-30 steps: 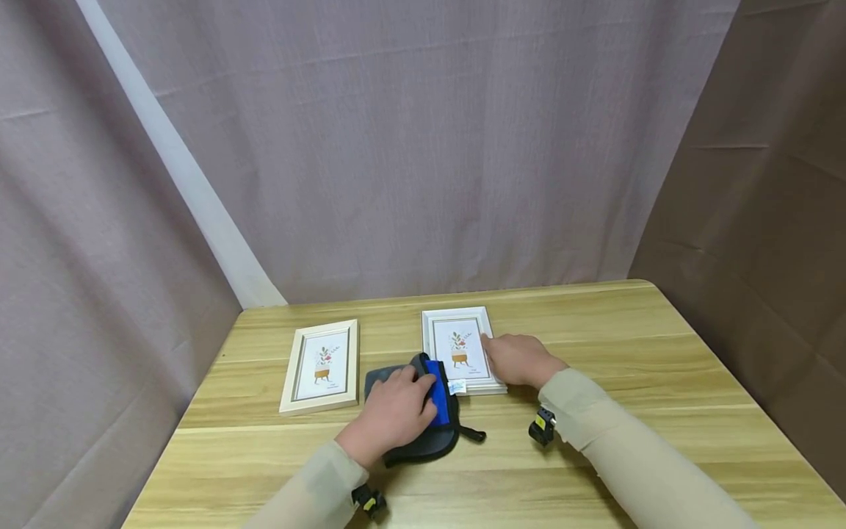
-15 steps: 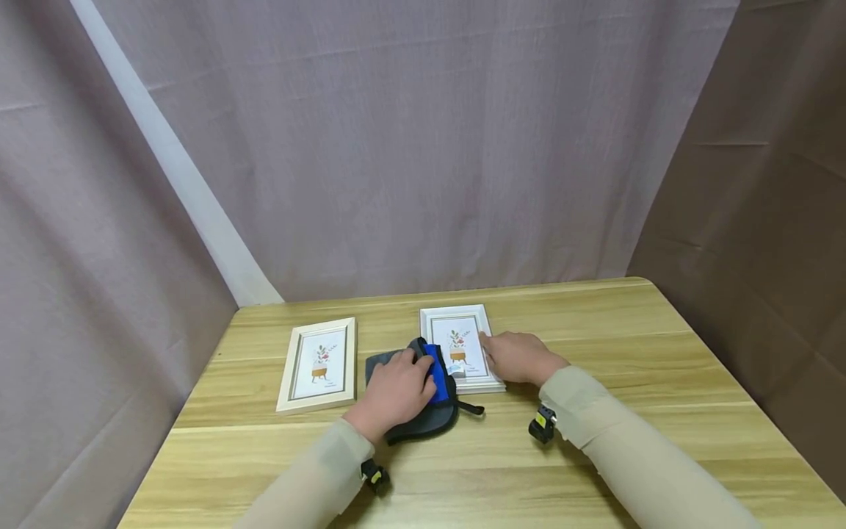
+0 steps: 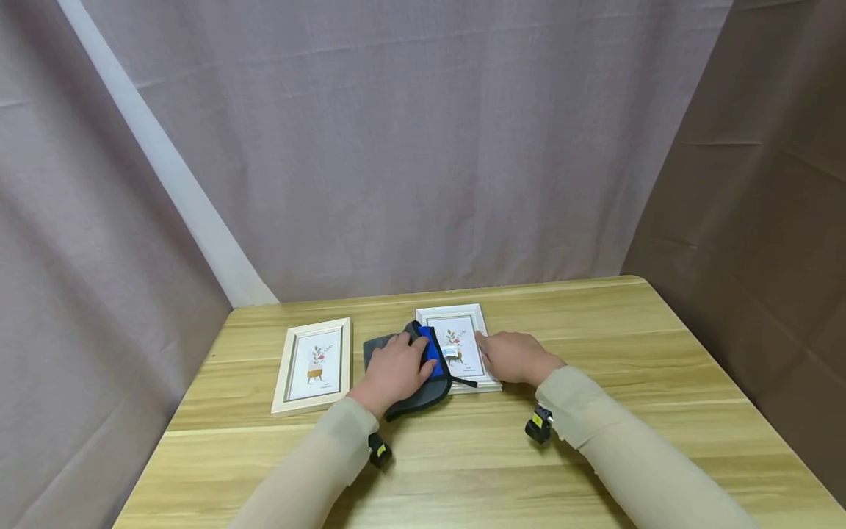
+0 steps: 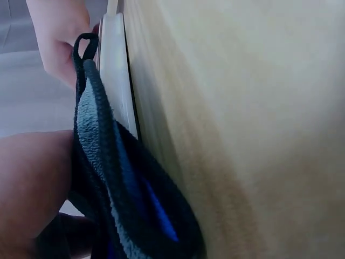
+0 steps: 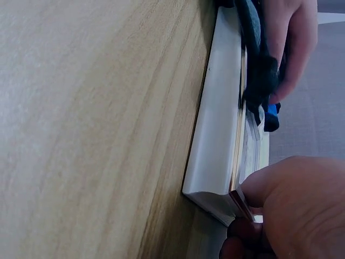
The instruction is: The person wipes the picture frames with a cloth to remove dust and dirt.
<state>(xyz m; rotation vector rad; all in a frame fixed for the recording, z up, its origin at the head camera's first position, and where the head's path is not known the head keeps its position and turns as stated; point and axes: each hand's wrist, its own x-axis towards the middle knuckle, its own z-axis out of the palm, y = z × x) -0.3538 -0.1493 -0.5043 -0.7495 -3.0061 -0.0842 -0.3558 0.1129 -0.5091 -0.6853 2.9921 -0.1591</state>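
Observation:
In the head view my left hand (image 3: 393, 371) lies over a dark grey cleaning cloth (image 3: 423, 400), its fingers curled at the blue band. The cloth is folded with a black trim, a small loop and a white tag. It overlaps the lower left part of a white picture frame (image 3: 456, 314) lying face up. My right hand (image 3: 518, 356) grips the frame's right edge. In the right wrist view the thumb (image 5: 264, 186) is on top of the white frame (image 5: 213, 135), with fingers below its edge. The left wrist view shows the cloth (image 4: 91, 124) bunched under my left hand.
A cream picture frame (image 3: 280, 375) with the same flower-pot print lies face up left of the cloth. Both frames rest on a wooden table (image 3: 463, 470). Curtains (image 3: 370, 162) hang behind its far edge, and a brown one (image 3: 747, 257) stands to the right.
My left hand has slid away from me with the cloth, farther over the white frame, and the tag now covers part of the print. My right hand keeps its grip on the frame's edge.

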